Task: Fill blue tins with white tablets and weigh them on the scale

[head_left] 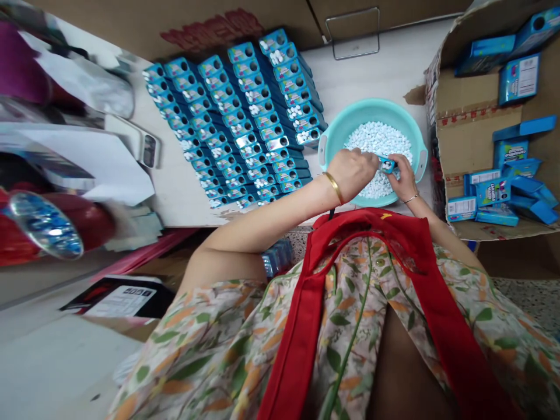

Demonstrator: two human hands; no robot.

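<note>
Over a turquoise basin [330, 131] full of small white pellets [380, 139], both hands meet at a small blue box [385, 164]. My left hand [355, 172], a gold bangle at its wrist, is closed with its fingertips at the box's left end; its palm side is hidden. My right hand [403, 177] has thumb and fingers closed on the right end of the box. To the left, several rows of upright blue boxes [266, 119] stand on the white table, many with white pellets on their tops and a dark round hole.
A cardboard carton [475, 140] at the right holds several loose blue boxes [492, 191]. A wire handle [353, 49] lies behind the basin. At the left are a white device [133, 143], paper sheets [87, 163] and a red container [46, 224] with blue wrapped pieces.
</note>
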